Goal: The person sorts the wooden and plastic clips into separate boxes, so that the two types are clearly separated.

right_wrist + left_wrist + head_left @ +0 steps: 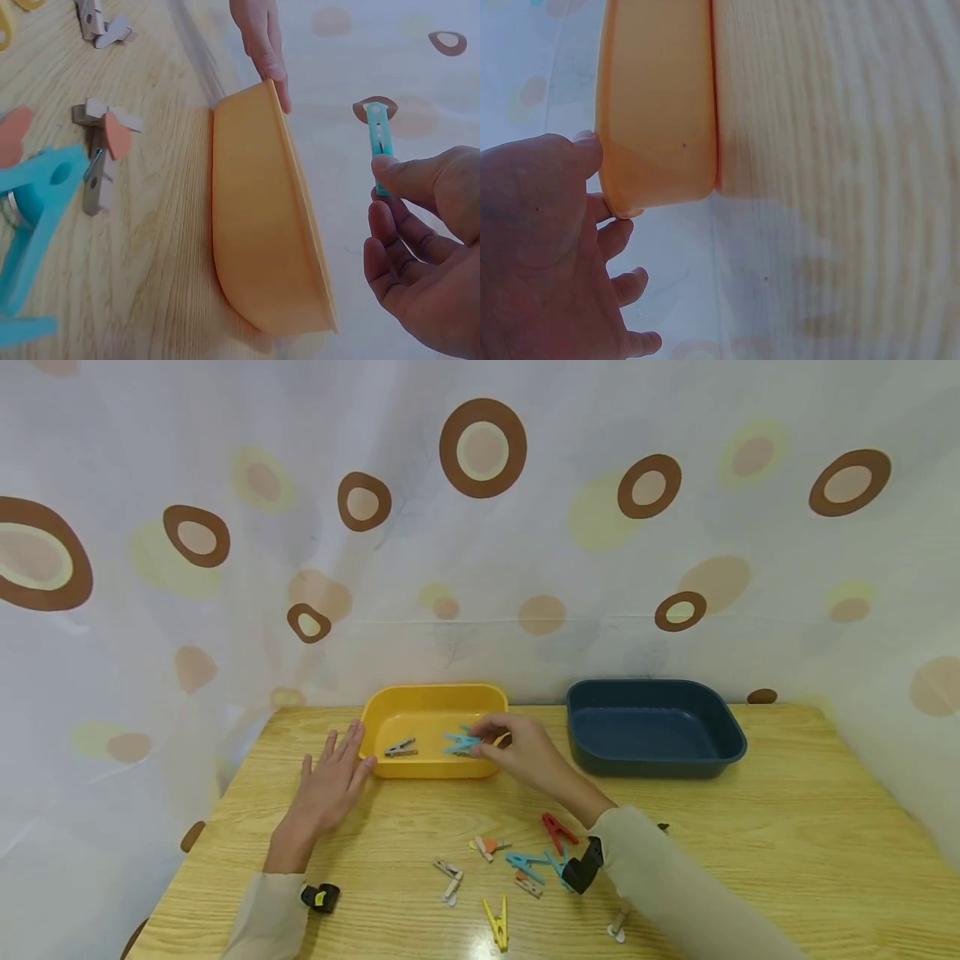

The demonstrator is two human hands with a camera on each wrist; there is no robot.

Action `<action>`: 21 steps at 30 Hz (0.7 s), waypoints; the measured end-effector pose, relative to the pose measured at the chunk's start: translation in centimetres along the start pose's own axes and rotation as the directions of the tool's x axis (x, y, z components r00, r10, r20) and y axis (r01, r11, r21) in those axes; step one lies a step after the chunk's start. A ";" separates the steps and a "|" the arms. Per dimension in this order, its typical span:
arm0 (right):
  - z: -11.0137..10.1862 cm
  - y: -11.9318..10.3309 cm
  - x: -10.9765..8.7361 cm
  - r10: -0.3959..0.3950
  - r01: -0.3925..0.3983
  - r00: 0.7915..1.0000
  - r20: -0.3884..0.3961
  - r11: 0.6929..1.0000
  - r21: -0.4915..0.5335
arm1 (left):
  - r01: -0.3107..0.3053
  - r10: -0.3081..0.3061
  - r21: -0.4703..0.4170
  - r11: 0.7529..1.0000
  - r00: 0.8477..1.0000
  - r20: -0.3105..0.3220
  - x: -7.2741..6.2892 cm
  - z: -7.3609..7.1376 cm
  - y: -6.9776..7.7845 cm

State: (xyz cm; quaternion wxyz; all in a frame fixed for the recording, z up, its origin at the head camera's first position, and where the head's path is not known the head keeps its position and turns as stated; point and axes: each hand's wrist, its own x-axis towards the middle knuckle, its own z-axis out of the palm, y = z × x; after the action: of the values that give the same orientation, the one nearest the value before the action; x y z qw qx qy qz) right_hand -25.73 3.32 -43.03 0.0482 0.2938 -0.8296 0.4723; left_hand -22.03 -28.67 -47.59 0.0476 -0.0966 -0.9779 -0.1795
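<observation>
Over the right part of the yellow basin point(438, 770), my right hand point(517, 750) pinches a light blue clothespin point(379, 139) between thumb and fingertips. The clothespin is above the basin's rim in the right wrist view. My left hand point(330, 787) touches the basin's left rim, its fingers straight and spread; in the left wrist view the thumb point(591, 154) lies against the rim. Inside the basin lies a greyish clothespin point(401, 747). Under the blue clothespin something else shows in the basin, mostly hidden.
A dark blue basin point(660, 768) stands at the back right. Scattered on the wooden table point(397, 860) are a red clothespin point(558, 832), a yellow clothespin point(497, 923), light blue clothespins point(527, 862) and several small wooden ones point(452, 881). A patterned curtain point(525, 652) hangs behind.
</observation>
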 end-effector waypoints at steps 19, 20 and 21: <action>3.8 0.0 4.1 0.013 -0.012 1.000 -0.011 0.996 0.090 | -0.011 0.011 -0.013 1.000 1.000 -0.029 0.0 0.2 -0.3; 3.9 0.1 4.3 0.017 -0.016 1.000 -0.014 0.995 0.094 | -0.010 0.010 -0.013 1.000 1.000 -0.028 0.0 0.2 -0.3; 4.0 0.2 4.5 0.025 -0.023 1.000 -0.017 0.995 0.096 | -0.012 0.012 -0.014 1.000 0.999 -0.029 0.1 0.2 -0.4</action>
State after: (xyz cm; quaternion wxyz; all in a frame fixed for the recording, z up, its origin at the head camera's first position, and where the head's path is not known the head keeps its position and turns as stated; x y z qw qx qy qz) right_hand -28.69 -1.86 -43.77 0.0358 0.2815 -0.8090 0.5148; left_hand -22.17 -28.92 -47.87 0.0623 -0.1002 -0.9752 -0.1874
